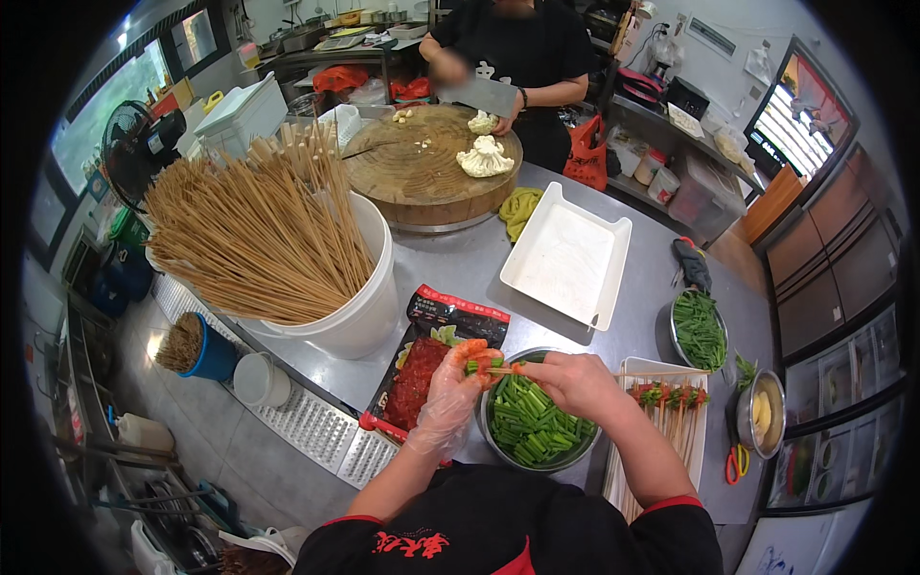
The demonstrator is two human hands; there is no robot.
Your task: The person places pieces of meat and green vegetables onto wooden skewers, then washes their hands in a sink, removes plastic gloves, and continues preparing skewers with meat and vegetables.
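Observation:
My left hand [449, 384], in a clear plastic glove with reddish fingertips, grips a short bundle of cut green stalks [474, 366]. Bare, my right hand [578, 384] pinches thin bamboo skewers [499, 371] whose ends reach the bundle. I cannot tell how many skewers there are or how far they go in. Both hands hover above a metal bowl [483, 424] of cut green stalks [535, 420]. Left of it, red sliced meat [419, 377] lies on an opened black package [460, 320]. To the right, finished skewers of meat and greens [668, 395] rest in a white tray [701, 445].
A white bucket [374, 309] is packed with bamboo skewers. Beyond it, a co-worker [539, 65] holds a cleaver [478, 95] over cauliflower [485, 157] on a round chopping block [431, 165]. A white tray [568, 259] sits centrally; scissors [737, 463] lie near the right edge.

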